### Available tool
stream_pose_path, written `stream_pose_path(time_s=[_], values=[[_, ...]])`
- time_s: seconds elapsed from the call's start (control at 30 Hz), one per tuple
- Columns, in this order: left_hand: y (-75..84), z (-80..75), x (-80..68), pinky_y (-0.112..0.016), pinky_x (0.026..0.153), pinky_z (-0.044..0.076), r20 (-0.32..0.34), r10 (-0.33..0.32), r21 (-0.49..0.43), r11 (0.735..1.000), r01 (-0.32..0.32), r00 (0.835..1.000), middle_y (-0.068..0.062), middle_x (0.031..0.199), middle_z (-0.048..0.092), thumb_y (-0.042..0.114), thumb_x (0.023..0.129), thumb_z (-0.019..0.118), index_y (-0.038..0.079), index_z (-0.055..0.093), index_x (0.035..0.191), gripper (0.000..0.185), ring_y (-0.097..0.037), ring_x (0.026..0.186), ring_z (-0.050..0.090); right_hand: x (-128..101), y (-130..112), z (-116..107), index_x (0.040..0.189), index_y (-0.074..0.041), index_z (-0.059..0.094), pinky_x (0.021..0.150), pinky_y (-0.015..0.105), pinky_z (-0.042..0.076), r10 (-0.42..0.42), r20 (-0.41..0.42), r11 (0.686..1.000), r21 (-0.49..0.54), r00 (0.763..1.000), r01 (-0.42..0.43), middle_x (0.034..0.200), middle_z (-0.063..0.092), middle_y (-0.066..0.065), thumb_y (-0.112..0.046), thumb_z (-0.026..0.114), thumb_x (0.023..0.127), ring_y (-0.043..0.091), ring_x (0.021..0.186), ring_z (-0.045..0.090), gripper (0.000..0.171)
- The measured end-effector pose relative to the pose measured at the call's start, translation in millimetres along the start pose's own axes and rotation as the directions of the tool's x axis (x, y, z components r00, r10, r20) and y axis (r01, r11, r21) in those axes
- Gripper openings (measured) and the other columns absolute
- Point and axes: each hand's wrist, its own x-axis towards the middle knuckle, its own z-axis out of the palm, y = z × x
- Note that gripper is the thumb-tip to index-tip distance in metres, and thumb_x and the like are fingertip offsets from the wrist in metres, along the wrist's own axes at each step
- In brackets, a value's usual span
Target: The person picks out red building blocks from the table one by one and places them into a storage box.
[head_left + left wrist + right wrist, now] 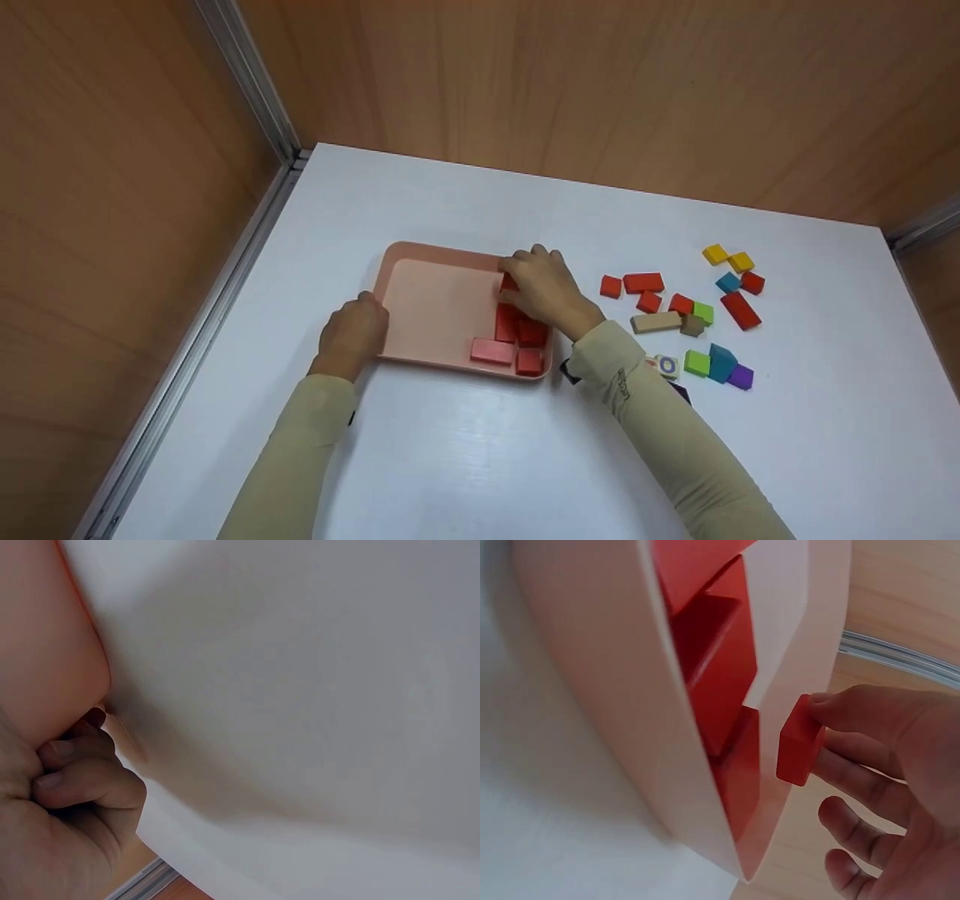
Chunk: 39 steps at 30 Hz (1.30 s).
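Observation:
A shallow pink tray lies on the white table. My left hand grips its left rim, fingers curled at the edge in the left wrist view. Over the tray's right side, my right hand pinches a small red block between thumb and fingers. In the right wrist view that block is held up near the tray wall, apart from the other blocks. Several red blocks sit along the tray's right end. A longer pinkish-red block lies at its front edge. My hand partly hides the far right corner.
Right of the tray lie scattered red blocks, a tan block, green blocks, a teal block, a purple block and yellow blocks. Wooden panels stand behind and left. My right sleeve covers some pieces.

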Motion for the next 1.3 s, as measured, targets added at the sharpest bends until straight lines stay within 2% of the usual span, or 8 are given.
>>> stream_pose_path(time_s=[0.23,0.37,0.57,0.7,0.87,0.93,1.03,1.3], values=[[6.6,1.2,0.8,-0.047,0.066,0.053,-0.006,-0.027,-0.057,0.998,0.026,1.0,-0.021,0.09,0.059,0.015,0.107,0.033,-0.006,0.051,0.106,0.028,-0.03,0.077,0.061,1,8,7,0.118,-0.01,0.071,0.083,0.048,0.038,0.026,0.027,0.999,-0.046,0.999,-0.025,0.11,0.071,0.006,-0.024,0.075,0.091,0.027,0.093,0.055,0.031],[10.9,0.7,0.8,-0.046,0.064,0.053,-0.004,-0.016,-0.048,0.999,0.016,1.0,-0.021,0.088,0.059,0.014,0.107,0.034,-0.007,0.051,0.107,0.027,-0.029,0.074,0.06,0,11,9,0.116,-0.012,0.07,0.083,0.047,0.038,0.036,0.043,0.998,-0.057,0.998,-0.034,0.111,0.071,0.005,-0.023,0.074,0.092,0.027,0.092,0.055,0.027],[15.5,0.6,1.9,-0.045,0.063,0.054,0.014,0.031,0.031,0.999,-0.032,0.999,-0.021,0.085,0.057,0.006,0.105,0.04,-0.01,0.05,0.107,0.019,-0.03,0.074,0.062,-2,13,11,0.116,-0.012,0.071,0.084,0.048,0.038,0.051,0.055,0.996,-0.08,0.997,-0.046,0.116,0.07,0.005,-0.023,0.073,0.092,0.028,0.095,0.056,0.027],[15.1,0.8,3.3,-0.047,0.066,0.054,0.013,0.011,0.003,1.0,-0.011,1.0,-0.021,0.088,0.057,0.012,0.107,0.036,-0.008,0.049,0.107,0.024,-0.033,0.078,0.063,-2,14,11,0.115,-0.012,0.072,0.082,0.049,0.039,0.041,0.033,0.995,-0.092,0.999,-0.038,0.113,0.071,0.004,-0.022,0.071,0.093,0.029,0.092,0.056,0.024],[13.6,0.0,5.0,-0.046,0.066,0.054,0.034,0.003,0.072,0.997,-0.005,0.999,-0.022,0.087,0.057,0.009,0.106,0.038,-0.011,0.048,0.111,0.023,-0.032,0.077,0.062,-5,15,6,0.118,-0.012,0.071,0.083,0.049,0.04,0.039,0.017,0.997,-0.069,0.999,-0.038,0.113,0.071,0.006,-0.023,0.07,0.094,0.028,0.094,0.058,0.027],[13.0,-0.6,5.1,-0.045,0.065,0.054,0.045,-0.009,0.072,0.997,0.005,0.999,-0.022,0.087,0.057,0.008,0.106,0.039,-0.012,0.048,0.112,0.023,-0.031,0.076,0.06,-6,15,2,0.122,-0.012,0.07,0.085,0.048,0.04,0.053,0.015,0.997,-0.05,0.999,-0.052,0.113,0.07,0.006,-0.023,0.072,0.093,0.028,0.097,0.057,0.031],[10.8,-0.9,4.0,-0.045,0.065,0.053,0.037,-0.033,0.016,0.999,0.033,0.999,-0.022,0.089,0.057,0.012,0.107,0.035,-0.01,0.048,0.113,0.026,-0.03,0.075,0.059,-8,17,-4,0.125,-0.012,0.069,0.088,0.047,0.04,0.076,0.006,0.997,-0.024,0.997,-0.076,0.111,0.07,0.006,-0.023,0.074,0.092,0.026,0.099,0.057,0.035],[1.7,-1.2,0.2,-0.045,0.062,0.053,0.018,-0.019,0.018,1.0,0.018,1.0,-0.021,0.085,0.057,0.009,0.106,0.036,-0.011,0.049,0.108,0.023,-0.029,0.073,0.06,-15,31,-14,0.125,-0.012,0.069,0.09,0.048,0.038,0.097,-0.014,0.995,0.032,0.995,-0.096,0.113,0.069,0.006,-0.022,0.071,0.094,0.027,0.102,0.054,0.033]])
